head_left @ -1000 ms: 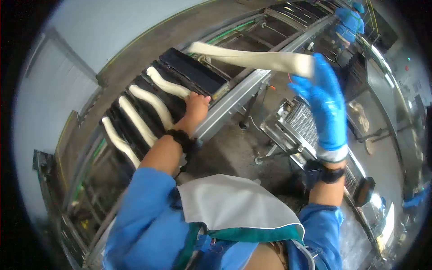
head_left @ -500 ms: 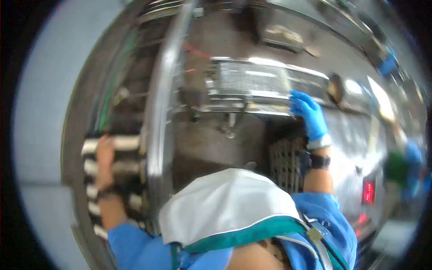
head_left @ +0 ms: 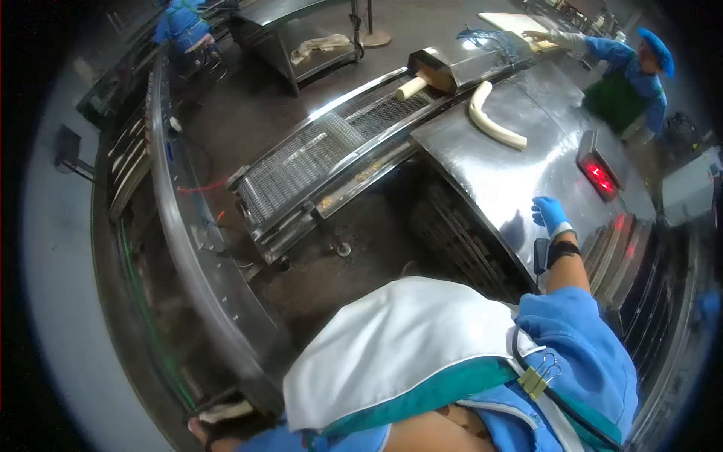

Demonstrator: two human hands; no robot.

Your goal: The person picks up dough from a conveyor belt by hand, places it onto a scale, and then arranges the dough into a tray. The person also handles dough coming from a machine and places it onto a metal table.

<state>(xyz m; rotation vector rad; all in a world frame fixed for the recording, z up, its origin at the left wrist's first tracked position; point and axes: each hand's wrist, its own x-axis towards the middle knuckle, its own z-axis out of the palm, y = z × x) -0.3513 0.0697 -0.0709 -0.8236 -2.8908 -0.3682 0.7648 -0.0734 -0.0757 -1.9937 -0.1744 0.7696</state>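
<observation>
My left hand [head_left: 199,432], bare, is at the lower left, cut off by the frame edge. It appears closed on the edge of a dark tray [head_left: 215,398] that carries a pale dough strip [head_left: 227,411]; most of the tray is hidden. My right hand [head_left: 551,214], in a blue glove, is open over the steel table [head_left: 482,169], fingers slightly bent, holding nothing. Farther back on that table lies a long, curved pale dough roll [head_left: 493,120]. Another dough roll [head_left: 413,87] sticks out of the steel machine housing [head_left: 444,66] onto the mesh conveyor [head_left: 290,169].
A red-lit display [head_left: 599,173] stands on the table's right side, near stacked trays [head_left: 619,252]. A curved steel rail [head_left: 181,241] runs along my left. A co-worker [head_left: 629,87] reaches toward a board at the far right; another person [head_left: 184,26] is at the far left.
The view has swung to the right, showing more table and the dough rolls. My right hand has gone from beside the conveyor to over the table. My left hand and tray now sit lower in view.
</observation>
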